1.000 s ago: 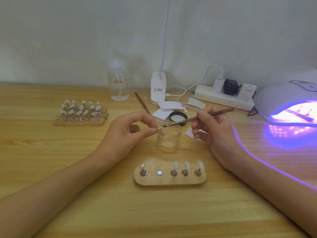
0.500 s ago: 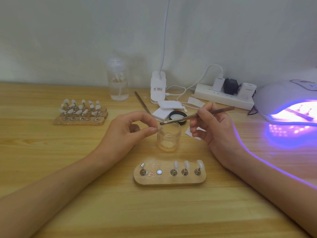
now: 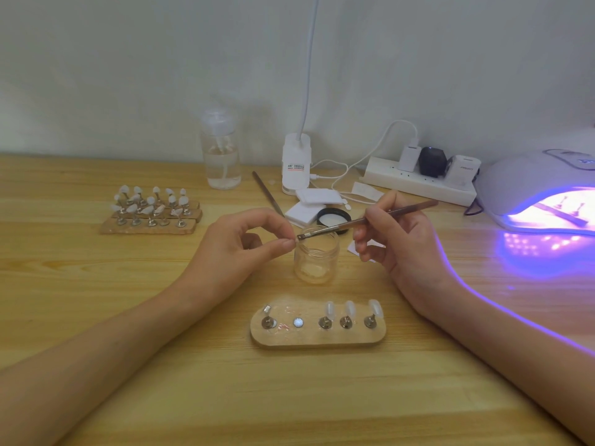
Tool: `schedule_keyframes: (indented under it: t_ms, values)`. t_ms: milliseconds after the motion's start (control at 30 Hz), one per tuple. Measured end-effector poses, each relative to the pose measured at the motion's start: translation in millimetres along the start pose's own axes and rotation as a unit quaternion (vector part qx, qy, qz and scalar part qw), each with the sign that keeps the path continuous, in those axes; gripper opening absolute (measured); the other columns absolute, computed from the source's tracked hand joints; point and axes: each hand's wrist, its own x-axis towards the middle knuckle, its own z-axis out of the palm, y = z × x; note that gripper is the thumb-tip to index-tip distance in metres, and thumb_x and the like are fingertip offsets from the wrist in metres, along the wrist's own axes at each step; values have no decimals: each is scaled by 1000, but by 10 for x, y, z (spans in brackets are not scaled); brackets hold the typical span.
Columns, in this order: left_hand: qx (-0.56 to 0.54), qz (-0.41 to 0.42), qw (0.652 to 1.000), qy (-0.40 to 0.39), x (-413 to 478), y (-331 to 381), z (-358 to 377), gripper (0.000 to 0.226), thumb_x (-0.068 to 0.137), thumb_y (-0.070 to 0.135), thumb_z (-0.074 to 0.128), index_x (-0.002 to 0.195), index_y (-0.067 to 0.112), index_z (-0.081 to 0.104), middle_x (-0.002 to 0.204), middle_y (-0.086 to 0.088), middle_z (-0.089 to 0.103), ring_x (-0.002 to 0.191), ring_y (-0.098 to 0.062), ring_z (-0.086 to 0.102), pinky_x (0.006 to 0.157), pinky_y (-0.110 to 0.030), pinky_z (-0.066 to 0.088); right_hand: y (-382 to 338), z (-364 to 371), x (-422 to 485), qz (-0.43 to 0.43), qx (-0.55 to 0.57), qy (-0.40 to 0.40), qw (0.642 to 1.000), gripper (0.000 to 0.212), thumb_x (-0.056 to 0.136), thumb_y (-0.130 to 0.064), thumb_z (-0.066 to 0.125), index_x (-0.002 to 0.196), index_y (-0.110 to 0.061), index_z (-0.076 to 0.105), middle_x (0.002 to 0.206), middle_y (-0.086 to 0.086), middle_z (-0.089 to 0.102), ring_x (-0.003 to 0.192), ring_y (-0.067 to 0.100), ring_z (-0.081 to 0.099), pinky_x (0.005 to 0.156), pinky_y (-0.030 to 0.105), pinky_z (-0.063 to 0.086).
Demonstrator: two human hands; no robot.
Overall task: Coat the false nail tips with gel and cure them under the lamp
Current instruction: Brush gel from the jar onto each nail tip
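Note:
My left hand (image 3: 244,244) pinches a small false nail tip (image 3: 293,242) between thumb and forefinger, just left of the open clear gel jar (image 3: 317,255). My right hand (image 3: 397,233) grips a thin brown brush (image 3: 367,220) like a pen; its bristle end rests beside the pinched tip over the jar's rim. In front lies an oval wooden stand (image 3: 317,338) with three nail tips on its right pegs, a bare peg at the left and a bare magnet spot. The white curing lamp (image 3: 528,185) at the right glows violet, with tip holders inside.
A second wooden stand (image 3: 151,215) crowded with several nail tips sits at the left. At the back stand a clear pump bottle (image 3: 222,156), a white desk-lamp base (image 3: 296,162), a power strip (image 3: 418,181), white pads (image 3: 306,207), the black jar lid (image 3: 333,218) and a spare stick (image 3: 267,193).
The brush tip moved left from over the jar to the nail tip in my left hand. My left hand stayed almost still.

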Motion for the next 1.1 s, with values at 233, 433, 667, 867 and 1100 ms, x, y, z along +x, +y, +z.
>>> schedule_keyframes:
  t_ms: [233,433,667,867,1100]
  values:
    - [4,-4,1000,6,-7,0,5,9,84,16,76,79,22,71,55,28,56,43,-1,34,45,-6,29,-6,-12,6,-6,7,17,1000,20,91,-22,64,72,-23,56,66,3,64,58,14,59,46,20,42]
    - [8,-11,1000,10,-11,-1,13,11,84,17,76,77,23,70,50,27,53,42,-1,33,44,-6,27,-1,1,-5,4,-17,30,999,21,85,-27,66,80,-14,51,67,4,64,58,14,60,49,21,45]
    - [0,-19,1000,7,-16,5,7,11,84,19,76,77,25,70,51,26,53,43,-1,34,44,-7,27,-14,8,-10,-8,6,-3,1000,18,90,-24,64,79,-16,52,68,4,65,60,14,61,48,21,45]
    - [-3,-27,1000,1,-6,16,8,10,85,17,75,79,22,69,53,27,55,43,-1,34,43,-7,28,-3,-8,-5,0,-6,39,999,20,85,-26,65,79,-14,52,65,4,64,56,14,58,48,21,45]
    - [-9,-33,999,-8,-8,12,-2,15,84,19,76,76,31,70,69,20,64,47,-2,35,46,-8,30,1,4,-7,-6,-3,4,1000,21,86,-29,67,81,-15,53,69,5,65,60,15,61,48,21,45]
